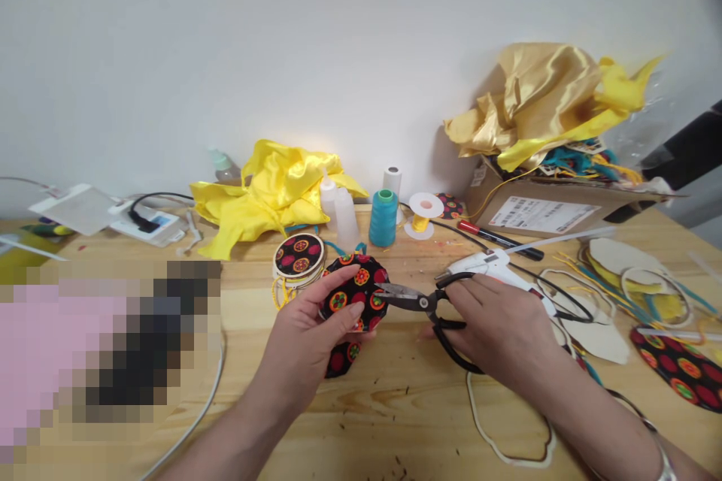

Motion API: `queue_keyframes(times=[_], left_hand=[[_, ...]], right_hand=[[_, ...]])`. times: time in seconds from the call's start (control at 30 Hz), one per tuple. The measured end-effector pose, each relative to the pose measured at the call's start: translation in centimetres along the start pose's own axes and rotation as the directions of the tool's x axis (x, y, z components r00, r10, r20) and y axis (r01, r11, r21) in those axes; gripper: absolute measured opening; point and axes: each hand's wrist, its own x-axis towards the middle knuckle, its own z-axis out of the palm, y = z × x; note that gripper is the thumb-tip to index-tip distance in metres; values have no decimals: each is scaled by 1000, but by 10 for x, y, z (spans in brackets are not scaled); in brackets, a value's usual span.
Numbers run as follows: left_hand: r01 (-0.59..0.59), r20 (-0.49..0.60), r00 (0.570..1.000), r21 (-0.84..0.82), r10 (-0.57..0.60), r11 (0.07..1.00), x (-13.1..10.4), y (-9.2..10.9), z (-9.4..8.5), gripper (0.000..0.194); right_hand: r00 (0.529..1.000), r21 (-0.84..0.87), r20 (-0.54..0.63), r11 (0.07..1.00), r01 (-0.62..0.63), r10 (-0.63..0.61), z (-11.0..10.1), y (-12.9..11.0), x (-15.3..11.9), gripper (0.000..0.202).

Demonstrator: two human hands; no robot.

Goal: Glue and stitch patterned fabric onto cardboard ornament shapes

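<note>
My left hand point(316, 331) holds a round piece of black fabric point(361, 282) with a red, orange and green flower print, fingers behind and thumb on its face. In my right hand point(502, 323) is a pair of scissors point(420, 302) with black handles. Their blade tips lie at the fabric's right edge; whether they are cutting into it I cannot tell. Below the held piece another bit of the same print point(341, 358) rests on the table. Just behind my left hand sits a stack of round fabric-covered discs point(298, 255) with pale rims and yellow cords.
A teal thread cone point(383, 219), white bottles point(344, 216) and a yellow ribbon spool point(420, 222) stand at the back. Yellow satin point(276, 188) lies left of them. To the right are a white glue gun point(485, 267), a marker point(502, 240), and a cardboard box point(535, 203) heaped with fabric.
</note>
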Motion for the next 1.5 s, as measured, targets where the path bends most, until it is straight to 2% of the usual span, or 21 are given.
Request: queue_keyframes(times=[0.4,0.57,0.67,0.8,0.93,1.0,1.1,1.2,1.5], left_hand=[[-10,15,1000,-14,10,1000,1,0,-1,50],[-13,7,1000,-15,13,1000,2,2,0,53],[-22,-16,1000,1,22,1000,2,3,1,53],[-25,-39,999,26,26,999,0,3,1,50],[-20,-46,999,28,22,999,-1,2,1,49],[-23,-51,998,35,25,999,-1,1,1,51],[-17,-35,999,39,18,999,0,1,0,54],[-20,-14,1000,34,20,999,0,1,-1,54],[-23,-8,1000,27,23,999,1,0,-1,53]], right_hand=[[1000,-23,-12,1000,7,-8,0,2,-1,29],[998,-45,-50,999,31,-33,3,3,-2,28],[996,16,-47,997,-71,72,3,4,-1,29],[955,100,93,951,-292,283,-2,5,3,27],[934,115,168,935,-335,314,-6,4,4,25],[945,122,156,944,-307,287,-5,3,4,25],[980,149,98,972,-184,171,-3,2,3,25],[996,134,50,987,-86,80,-1,0,3,26],[999,78,23,996,-37,36,1,0,2,32]])
